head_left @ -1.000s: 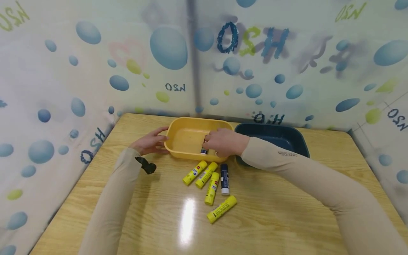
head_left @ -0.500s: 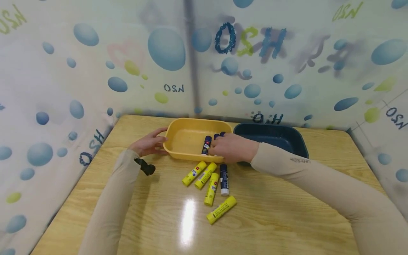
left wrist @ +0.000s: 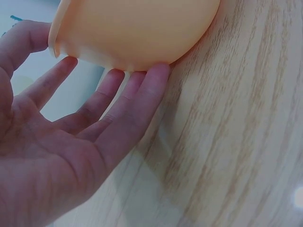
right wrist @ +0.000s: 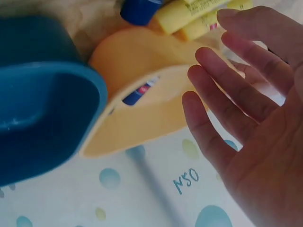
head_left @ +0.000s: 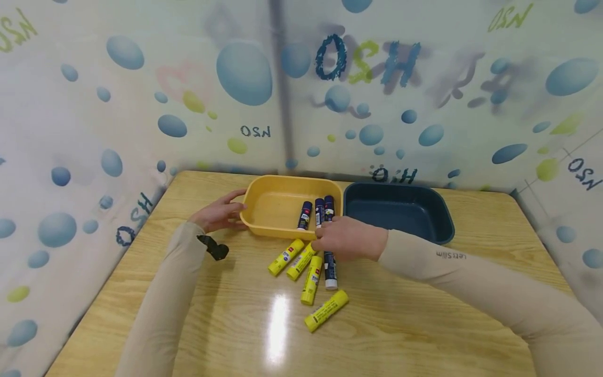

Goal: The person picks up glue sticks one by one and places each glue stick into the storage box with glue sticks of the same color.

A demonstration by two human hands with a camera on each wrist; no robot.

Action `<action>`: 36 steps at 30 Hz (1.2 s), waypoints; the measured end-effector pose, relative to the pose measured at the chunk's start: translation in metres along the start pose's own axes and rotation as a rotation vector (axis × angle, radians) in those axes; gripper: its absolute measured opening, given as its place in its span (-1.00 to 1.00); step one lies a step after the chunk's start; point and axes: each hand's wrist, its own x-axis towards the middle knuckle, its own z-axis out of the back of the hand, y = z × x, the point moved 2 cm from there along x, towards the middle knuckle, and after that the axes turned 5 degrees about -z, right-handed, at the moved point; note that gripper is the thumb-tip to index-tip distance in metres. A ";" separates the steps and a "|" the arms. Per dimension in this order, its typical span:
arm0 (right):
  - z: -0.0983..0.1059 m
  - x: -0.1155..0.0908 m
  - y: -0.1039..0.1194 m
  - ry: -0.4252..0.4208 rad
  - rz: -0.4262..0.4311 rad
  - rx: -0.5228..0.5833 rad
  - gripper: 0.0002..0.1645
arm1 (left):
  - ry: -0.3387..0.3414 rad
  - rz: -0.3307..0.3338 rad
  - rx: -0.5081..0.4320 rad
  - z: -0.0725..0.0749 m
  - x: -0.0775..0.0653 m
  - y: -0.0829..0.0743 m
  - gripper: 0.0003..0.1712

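Note:
My left hand is at the left end of the yellow tray; in the left wrist view its fingertips touch the tray's outer wall, with the thumb at the rim. Three navy glue sticks lie at the right side inside the tray. My right hand is over the table just in front of the tray, nothing held, fingers spread apart in the right wrist view. Under it lies another navy glue stick with a white end, partly hidden. Several yellow glue sticks lie beside it on the wooden table.
A dark blue tray stands right beside the yellow one, with no contents visible. Both stand near the table's back edge, close to a patterned wall. One yellow glue stick lies nearest the front.
My right hand has let go inside the yellow tray and moved out toward the front, uncovering navy glue sticks there. My left hand stays at the tray's end.

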 end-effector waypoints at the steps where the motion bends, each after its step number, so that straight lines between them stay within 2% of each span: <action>1: -0.002 0.000 0.001 0.007 0.003 -0.001 -0.60 | 0.000 0.000 0.001 0.000 0.000 0.000 -0.21; 15: -0.033 -0.001 0.005 -0.023 0.102 0.033 -0.68 | -0.002 0.001 -0.001 0.000 0.001 0.001 -0.22; 27: -0.054 0.000 0.005 -0.061 0.126 -0.026 -0.60 | -0.001 0.008 -0.021 0.001 0.001 0.001 -0.20; 36: -0.067 0.002 0.003 -0.105 0.127 -0.056 -0.70 | -0.008 0.017 -0.026 0.000 0.001 0.000 -0.20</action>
